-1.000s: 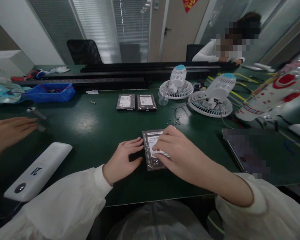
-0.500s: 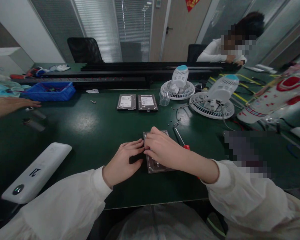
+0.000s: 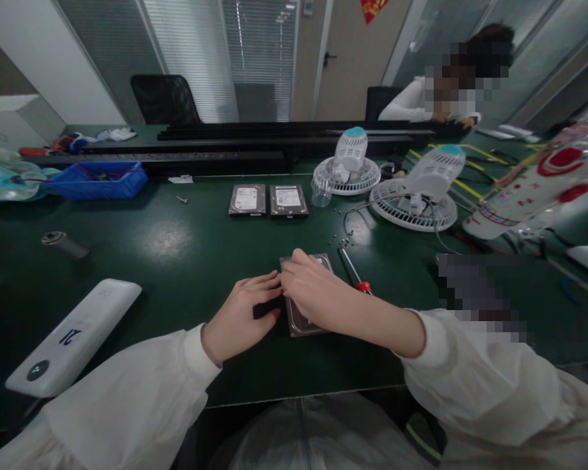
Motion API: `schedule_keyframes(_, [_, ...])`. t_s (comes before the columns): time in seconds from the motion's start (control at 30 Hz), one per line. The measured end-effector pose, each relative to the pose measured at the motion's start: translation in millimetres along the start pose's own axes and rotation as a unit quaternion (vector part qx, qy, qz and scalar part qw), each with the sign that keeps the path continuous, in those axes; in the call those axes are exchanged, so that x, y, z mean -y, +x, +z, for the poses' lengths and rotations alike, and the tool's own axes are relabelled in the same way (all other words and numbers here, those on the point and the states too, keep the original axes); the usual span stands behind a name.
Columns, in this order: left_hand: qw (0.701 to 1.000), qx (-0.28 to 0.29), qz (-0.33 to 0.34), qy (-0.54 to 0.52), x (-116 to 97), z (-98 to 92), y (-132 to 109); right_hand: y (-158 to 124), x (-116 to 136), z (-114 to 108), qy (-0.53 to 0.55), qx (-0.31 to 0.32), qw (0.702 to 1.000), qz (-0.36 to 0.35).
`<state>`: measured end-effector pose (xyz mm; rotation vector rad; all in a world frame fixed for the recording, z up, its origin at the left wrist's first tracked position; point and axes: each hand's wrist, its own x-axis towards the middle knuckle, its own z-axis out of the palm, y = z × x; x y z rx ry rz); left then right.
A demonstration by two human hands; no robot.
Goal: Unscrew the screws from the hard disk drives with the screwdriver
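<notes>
A hard drive (image 3: 301, 324) lies on the green table in front of me, its metal face partly covered by my right hand. My left hand (image 3: 242, 316) rests at the drive's left edge, fingers stretched out and thumb apart. Over the drive, my right hand (image 3: 313, 290) has its fingers curled together near the left edge. Whatever they may be pinching is hidden. A screwdriver (image 3: 355, 271) with a red handle lies just right of the drive, with several small screws (image 3: 345, 241) beyond its tip.
Two more hard drives (image 3: 247, 200) lie farther back, beside a clear cup (image 3: 321, 193). White fans (image 3: 414, 202) stand at back right. A white power bank (image 3: 73, 336), a metal cylinder (image 3: 66, 245) and a blue tray (image 3: 100, 183) are on the left. Another person sits across.
Another person's hand at the far left has left the view, and one of the two metal cylinders there is gone. My right hand has shifted only slightly on the drive.
</notes>
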<state>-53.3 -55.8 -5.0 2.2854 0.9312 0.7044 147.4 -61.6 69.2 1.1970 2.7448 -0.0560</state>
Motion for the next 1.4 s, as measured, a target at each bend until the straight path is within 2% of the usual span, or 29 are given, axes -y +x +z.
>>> schedule_keyframes(0.23, [1.0, 0.0, -0.005, -0.012, 1, -0.4, 0, -4, 0, 2, 0.018, -0.023, 1.0, -0.007])
schedule_keyframes(0.37, [1.0, -0.013, -0.009, -0.02, 3, 1.0, 0, -16, -18, -8, 0.061, -0.057, 0.997, 0.006])
schedule_keyframes(0.43, [0.999, -0.021, -0.012, -0.026, 4, 1.9, -1, -24, -41, -15, 0.083, -0.085, 0.992, 0.04])
schedule_keyframes(0.53, [0.999, -0.024, -0.011, -0.033, 3, 2.3, -3, -35, -94, -14, 0.087, -0.129, 0.979, 0.135])
schedule_keyframes(0.67, [0.999, -0.014, -0.013, -0.033, 1, 0.5, -5, -36, -160, 15, 0.081, -0.115, 0.966, 0.217])
schedule_keyframes(0.8, [0.999, -0.006, -0.017, -0.045, 1, -1.5, -5, -29, -191, 51, 0.071, -0.091, 0.967, 0.227])
schedule_keyframes(0.9, [0.999, -0.003, -0.021, -0.049, 1, -1.8, -5, -27, -199, 65, 0.065, -0.093, 0.97, 0.213])
schedule_keyframes(1.0, [0.999, 0.001, -0.022, -0.048, 1, -1.4, -5, -27, -202, 71, 0.058, -0.106, 0.972, 0.201])
schedule_keyframes(1.4, [0.999, 0.003, -0.017, -0.035, 2, -0.2, -7, -32, -193, 69, 0.036, -0.135, 0.966, 0.218])
